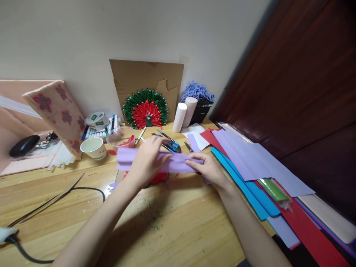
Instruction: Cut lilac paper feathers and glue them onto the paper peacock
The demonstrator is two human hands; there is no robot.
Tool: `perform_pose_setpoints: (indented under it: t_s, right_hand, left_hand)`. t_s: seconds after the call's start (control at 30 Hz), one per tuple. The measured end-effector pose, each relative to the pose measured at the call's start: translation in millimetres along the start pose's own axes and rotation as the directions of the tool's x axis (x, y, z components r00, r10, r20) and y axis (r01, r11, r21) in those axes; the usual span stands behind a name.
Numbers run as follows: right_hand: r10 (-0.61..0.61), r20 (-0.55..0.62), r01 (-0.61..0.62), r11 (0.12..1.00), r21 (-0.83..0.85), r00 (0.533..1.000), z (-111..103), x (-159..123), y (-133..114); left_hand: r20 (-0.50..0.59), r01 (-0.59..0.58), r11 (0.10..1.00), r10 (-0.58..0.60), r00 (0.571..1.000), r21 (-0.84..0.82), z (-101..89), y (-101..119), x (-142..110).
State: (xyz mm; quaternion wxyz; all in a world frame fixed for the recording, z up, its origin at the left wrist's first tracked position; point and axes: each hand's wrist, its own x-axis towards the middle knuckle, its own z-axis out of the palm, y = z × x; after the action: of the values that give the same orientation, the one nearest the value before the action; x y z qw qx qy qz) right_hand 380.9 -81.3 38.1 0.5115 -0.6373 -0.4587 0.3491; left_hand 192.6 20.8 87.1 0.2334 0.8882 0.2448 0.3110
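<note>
A long strip of purple craft paper [125, 159], with crease lines along it, stretches between my two hands above the table. My left hand [150, 157] is closed over its middle, fingers bent and thumb against the paper. Farther right, my right hand [207, 167] pinches the strip near its right end. Beneath the strip, red pieces [160, 178] show in part; the strip hides the rest. Just behind my right hand lie dark-tipped scissors [189, 147] beside a narrow purple paper piece [194, 142]. Blue and black pens [169, 142] lie behind the strip.
Colored sheets [241, 159] are piled along the right edge. A paper cup [94, 148], a clear plastic bowl [121, 137], tape rolls [96, 120] and markers stand back left. A red-green peacock craft [146, 109] leans on cardboard [147, 74]. A black cable [91, 188] crosses the left side.
</note>
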Motion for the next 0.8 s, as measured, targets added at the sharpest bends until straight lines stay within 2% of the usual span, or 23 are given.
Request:
perform_pose_setpoints:
  t_s: [0.07, 0.1, 0.13, 0.17, 0.2, 0.27, 0.3, 0.37, 0.43, 0.57, 0.7, 0.8]
  right_hand:
    - [0.034, -0.173, -0.007, 0.987, 0.158, 0.984, -1, 4, 2]
    - [0.058, -0.233, 0.003, 0.967, 0.254, 0.971, 0, 5, 3]
    - [0.082, -0.273, 0.017, 0.939, 0.342, 0.958, 2, 6, 4]
    - [0.104, -0.288, 0.026, 0.911, 0.412, 0.952, 4, 7, 6]
    - [0.121, -0.288, 0.025, 0.889, 0.457, 0.95, 8, 7, 7]
    - [0.124, -0.264, 0.017, 0.878, 0.478, 0.957, 16, 5, 10]
    - [0.109, -0.253, 0.023, 0.884, 0.467, 0.961, 19, 4, 11]
    - [0.073, -0.253, 0.044, 0.903, 0.428, 0.965, 22, 3, 14]
    - [0.037, -0.273, 0.07, 0.927, 0.369, 0.961, 19, 4, 16]
    - [0.011, -0.232, 0.072, 0.936, 0.346, 0.973, 4, 8, 15]
    - [0.12, -0.116, -0.053, 0.883, 0.467, 0.986, 5, 7, 10]
    - [0.138, -0.137, -0.059, 0.881, 0.469, 0.981, 11, 7, 8]
  left_hand:
    - [-0.241, 0.0, 0.999, 0.013, 0.971, 0.054, 0.1, 5, -2]
    - [-0.276, 0.035, 0.999, -0.024, 0.961, 0.033, 2.8, 7, -2]
    - [-0.249, 0.091, 0.996, -0.093, 0.964, -0.018, 7.6, 10, -3]
    - [-0.141, 0.181, 0.98, -0.191, 0.971, -0.082, 14.9, 12, -3]
    - [-0.03, 0.278, 0.947, -0.286, 0.958, -0.164, 24.0, 14, -2]
    - [0.165, 0.42, 0.82, -0.387, 0.907, -0.389, 45.4, 16, 4]
    - [0.2, 0.45, 0.737, -0.408, 0.891, -0.504, 55.7, 16, 9]
    - [0.194, 0.462, 0.58, -0.464, 0.864, -0.671, 71.3, 15, 20]
    - [0.168, 0.447, 0.517, -0.498, 0.851, -0.73, 78.0, 11, 29]
    - [0.161, 0.428, 0.528, -0.477, 0.864, -0.733, 72.3, 0, 38]
    - [0.273, 0.477, 0.566, -0.409, 0.871, -0.673, 63.8, -6, 37]
    - [0.33, 0.52, 0.586, -0.407, 0.852, -0.621, 60.8, -5, 36]
